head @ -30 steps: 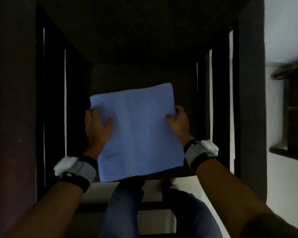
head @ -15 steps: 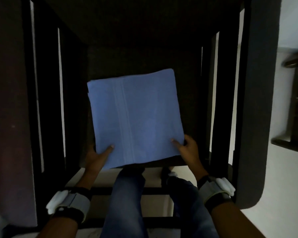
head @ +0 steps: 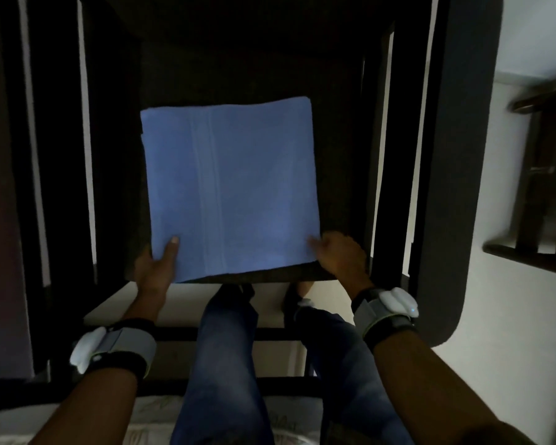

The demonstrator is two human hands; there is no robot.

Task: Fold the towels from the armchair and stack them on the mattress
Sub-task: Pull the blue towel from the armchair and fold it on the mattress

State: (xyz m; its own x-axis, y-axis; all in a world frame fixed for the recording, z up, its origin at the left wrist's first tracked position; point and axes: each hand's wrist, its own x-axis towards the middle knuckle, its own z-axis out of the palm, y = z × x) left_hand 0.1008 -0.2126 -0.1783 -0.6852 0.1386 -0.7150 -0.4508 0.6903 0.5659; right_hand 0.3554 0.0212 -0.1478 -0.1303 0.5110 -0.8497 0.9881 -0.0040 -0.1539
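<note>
Already folded square, the towel (head: 230,191) lay flat on the armchair (head: 344,155) seat, not yet stacked on the mattress (head: 154,415), with the left hand (head: 154,268) and right hand (head: 341,255) each pinching a near corner, having slid down from its side edges a second earlier.

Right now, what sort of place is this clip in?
Likely a home bedroom: a dark armchair with a folded blue towel on its seat, a mattress edge nearest the camera, and a wooden shelf at right.
</note>
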